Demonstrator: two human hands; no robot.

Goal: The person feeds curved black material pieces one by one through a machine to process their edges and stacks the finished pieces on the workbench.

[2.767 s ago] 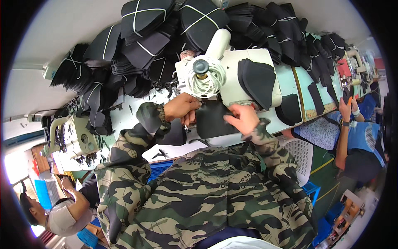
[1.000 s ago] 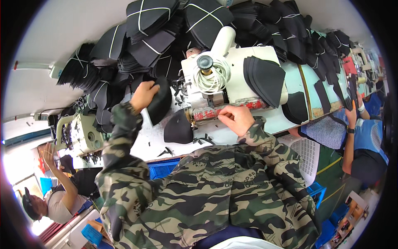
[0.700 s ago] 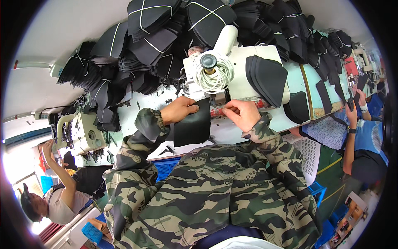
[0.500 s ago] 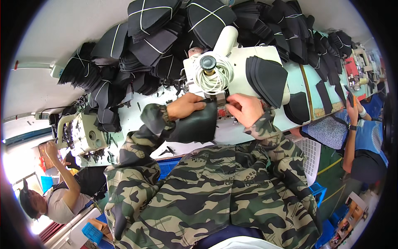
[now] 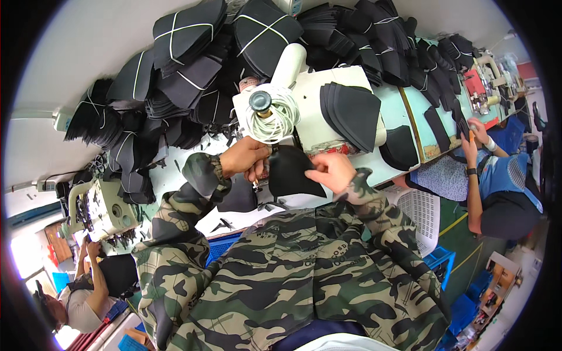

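Note:
A black curved panel of smooth sheet material hangs between my hands, in front of the white sewing machine. At its upper left corner my left hand is closed, with the fingers curled; a small thing below those fingers is too small to name. My right hand pinches the panel's right edge between thumb and fingers. Beneath my left hand a second dark panel lies on the table. On the machine rest several stacked black panels and a coil of white cord.
Tied bundles of black panels are heaped along the back. Another sewing machine stands at left, beside a person. At right another person in blue sits near a further machine. A white basket stands below the table.
My right hand has come down and taken the panel's right edge. My left hand's fingers have curled at its upper left corner. The second panel now shows, and the view has shifted.

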